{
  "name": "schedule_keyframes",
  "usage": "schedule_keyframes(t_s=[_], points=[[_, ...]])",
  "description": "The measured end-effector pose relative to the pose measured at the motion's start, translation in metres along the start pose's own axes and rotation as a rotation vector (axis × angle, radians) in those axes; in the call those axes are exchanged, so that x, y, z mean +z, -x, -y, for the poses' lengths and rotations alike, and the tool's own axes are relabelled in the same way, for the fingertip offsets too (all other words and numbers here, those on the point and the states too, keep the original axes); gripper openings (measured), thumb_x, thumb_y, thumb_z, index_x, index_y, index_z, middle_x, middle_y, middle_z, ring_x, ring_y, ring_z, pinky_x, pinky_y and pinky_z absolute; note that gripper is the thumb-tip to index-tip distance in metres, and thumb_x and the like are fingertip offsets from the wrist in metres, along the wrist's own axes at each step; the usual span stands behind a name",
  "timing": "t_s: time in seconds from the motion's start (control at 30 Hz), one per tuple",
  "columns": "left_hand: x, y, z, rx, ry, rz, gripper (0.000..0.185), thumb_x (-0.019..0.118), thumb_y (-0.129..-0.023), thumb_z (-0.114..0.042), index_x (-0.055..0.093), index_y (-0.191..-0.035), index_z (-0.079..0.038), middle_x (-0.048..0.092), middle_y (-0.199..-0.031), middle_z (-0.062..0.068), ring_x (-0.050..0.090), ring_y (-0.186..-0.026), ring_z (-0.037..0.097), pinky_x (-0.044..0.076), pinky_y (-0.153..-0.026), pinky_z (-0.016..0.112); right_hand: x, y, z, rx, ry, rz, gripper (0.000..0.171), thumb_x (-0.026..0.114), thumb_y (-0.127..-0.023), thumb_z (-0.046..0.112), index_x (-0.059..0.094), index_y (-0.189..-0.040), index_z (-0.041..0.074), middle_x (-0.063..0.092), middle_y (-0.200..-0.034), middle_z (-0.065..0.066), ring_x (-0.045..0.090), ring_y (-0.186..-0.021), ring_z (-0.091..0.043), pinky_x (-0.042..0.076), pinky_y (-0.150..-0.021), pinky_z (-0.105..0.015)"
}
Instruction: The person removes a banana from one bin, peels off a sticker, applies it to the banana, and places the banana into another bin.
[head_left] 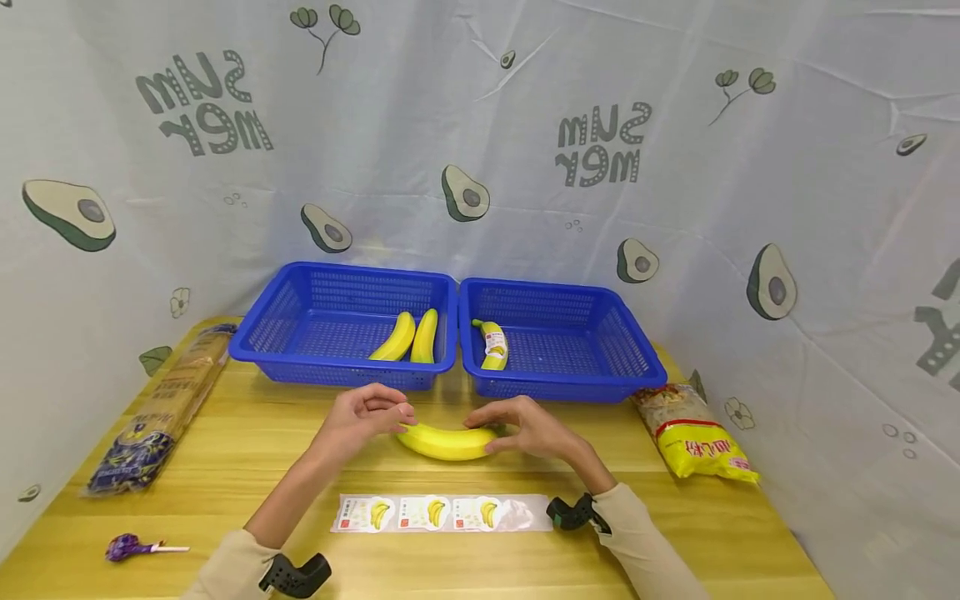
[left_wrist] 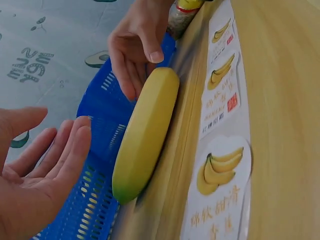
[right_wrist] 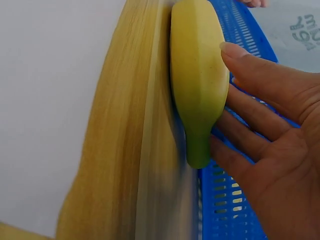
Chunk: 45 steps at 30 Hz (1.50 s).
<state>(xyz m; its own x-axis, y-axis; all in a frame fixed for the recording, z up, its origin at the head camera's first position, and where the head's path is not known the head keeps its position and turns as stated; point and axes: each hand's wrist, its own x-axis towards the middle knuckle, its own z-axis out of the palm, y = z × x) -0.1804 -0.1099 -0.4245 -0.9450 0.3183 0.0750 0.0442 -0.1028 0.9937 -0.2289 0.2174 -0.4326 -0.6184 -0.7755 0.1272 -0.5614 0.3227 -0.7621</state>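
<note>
A plain yellow banana (head_left: pixel 446 443) lies crosswise on the wooden table between both hands. At its left end is my left hand (head_left: pixel 369 414); in the left wrist view that hand (left_wrist: pixel 42 170) has loosely bent fingers, apart from the banana (left_wrist: pixel 146 132). My right hand (head_left: pixel 525 429) is at the other end. In the right wrist view its thumb touches the side of the banana (right_wrist: pixel 200 65), with the fingers (right_wrist: pixel 255 117) extended loosely behind it and their tips partly hidden. Nearer me lies a strip of banana stickers (head_left: pixel 431 513), its right end bare.
The left blue basket (head_left: pixel 337 365) has two bananas (head_left: pixel 405 335); the right blue basket (head_left: pixel 558 380) has one stickered banana (head_left: pixel 493 343). A long noodle-like packet (head_left: pixel 165 408) and a lollipop (head_left: pixel 133 547) lie left, a yellow-and-clear food bag (head_left: pixel 697 437) right. A printed curtain (head_left: pixel 525 233) hangs behind.
</note>
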Motion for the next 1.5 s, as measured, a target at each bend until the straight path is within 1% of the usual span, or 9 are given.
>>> schedule_keyframes(t_s=[0.2, 0.27, 0.33, 0.43, 0.53, 0.77, 0.97, 1.2, 1.5], points=[[0.029, 0.007, -0.002, -0.032, -0.063, 0.292, 0.034, 0.072, -0.105, -0.012, 0.065, -0.125, 0.015, 0.076, -0.114, 0.028, 0.076, -0.106, 0.043, 0.063, -0.096, 0.057, 0.002, 0.002, -0.003, 0.030, 0.014, -0.005, 0.038, 0.083, -0.094, 0.004, 0.073, -0.130, -0.006, 0.076, -0.129, -0.018, 0.070, -0.124, -0.037, 0.057, -0.109, -0.046], [0.040, 0.011, -0.004, -0.053, -0.089, 0.344, 0.033, 0.073, -0.104, -0.012, 0.067, -0.124, 0.014, 0.077, -0.109, 0.025, 0.076, -0.103, 0.047, 0.064, -0.092, 0.055, 0.003, 0.003, -0.002, 0.037, 0.001, -0.006, 0.037, 0.083, -0.094, 0.003, 0.073, -0.129, -0.006, 0.076, -0.128, -0.018, 0.070, -0.124, -0.038, 0.057, -0.109, -0.048], [0.049, 0.014, -0.005, -0.058, -0.161, 0.371, 0.029, 0.074, -0.104, -0.012, 0.070, -0.121, 0.011, 0.078, -0.106, 0.020, 0.077, -0.099, 0.041, 0.066, -0.089, 0.049, 0.003, 0.003, -0.001, 0.038, -0.001, -0.006, 0.037, 0.082, -0.095, 0.003, 0.073, -0.130, -0.006, 0.076, -0.128, -0.018, 0.070, -0.125, -0.038, 0.056, -0.111, -0.048], [0.059, 0.020, -0.005, -0.047, -0.287, 0.365, 0.025, 0.078, -0.100, -0.012, 0.073, -0.118, 0.006, 0.078, -0.104, 0.011, 0.076, -0.095, 0.030, 0.065, -0.085, 0.038, 0.002, 0.002, 0.000, 0.047, -0.001, -0.006, 0.038, 0.082, -0.095, 0.003, 0.073, -0.131, -0.005, 0.076, -0.129, -0.017, 0.069, -0.127, -0.036, 0.055, -0.113, -0.045], [0.064, 0.024, -0.003, 0.001, -0.423, 0.326, 0.024, 0.083, -0.096, -0.012, 0.075, -0.114, 0.002, 0.077, -0.104, 0.006, 0.074, -0.092, 0.023, 0.063, -0.079, 0.029, 0.000, -0.001, 0.001, 0.053, -0.005, -0.004, 0.039, 0.082, -0.094, 0.003, 0.073, -0.132, -0.004, 0.076, -0.131, -0.016, 0.069, -0.128, -0.033, 0.054, -0.114, -0.042], [0.065, 0.031, 0.010, 0.060, -0.576, 0.278, 0.029, 0.093, -0.083, -0.005, 0.076, -0.105, 0.002, 0.073, -0.094, 0.006, 0.065, -0.080, 0.015, 0.057, -0.071, 0.023, -0.003, -0.002, 0.008, 0.028, -0.063, -0.001, 0.041, 0.081, -0.095, 0.001, 0.070, -0.133, -0.006, 0.072, -0.134, -0.023, 0.067, -0.130, -0.037, 0.052, -0.116, -0.048], [0.064, 0.033, 0.021, 0.102, -0.745, 0.252, 0.040, 0.100, -0.074, -0.007, 0.077, -0.106, -0.004, 0.068, -0.096, 0.001, 0.055, -0.087, 0.015, 0.051, -0.075, 0.026, -0.006, 0.000, 0.019, -0.012, -0.088, -0.003, 0.043, 0.081, -0.095, 0.000, 0.068, -0.135, -0.008, 0.071, -0.134, -0.025, 0.068, -0.128, -0.039, 0.053, -0.114, -0.045], [0.065, 0.036, 0.022, 0.103, -0.845, 0.197, 0.046, 0.102, -0.065, -0.006, 0.074, -0.102, -0.010, 0.062, -0.094, -0.006, 0.052, -0.090, 0.012, 0.051, -0.076, 0.029, -0.005, -0.001, 0.025, -0.057, -0.099, 0.000, 0.044, 0.081, -0.095, 0.000, 0.066, -0.136, -0.009, 0.070, -0.135, -0.027, 0.069, -0.126, -0.041, 0.054, -0.113, -0.046], [0.066, 0.037, 0.023, 0.086, -0.859, 0.200, 0.048, 0.101, -0.068, -0.002, 0.066, -0.097, -0.015, 0.056, -0.090, -0.006, 0.048, -0.086, 0.009, 0.045, -0.069, 0.027, -0.007, -0.001, 0.027, -0.084, -0.081, 0.018, 0.044, 0.080, -0.096, 0.001, 0.066, -0.136, -0.011, 0.069, -0.133, -0.032, 0.070, -0.124, -0.042, 0.057, -0.108, -0.054]])
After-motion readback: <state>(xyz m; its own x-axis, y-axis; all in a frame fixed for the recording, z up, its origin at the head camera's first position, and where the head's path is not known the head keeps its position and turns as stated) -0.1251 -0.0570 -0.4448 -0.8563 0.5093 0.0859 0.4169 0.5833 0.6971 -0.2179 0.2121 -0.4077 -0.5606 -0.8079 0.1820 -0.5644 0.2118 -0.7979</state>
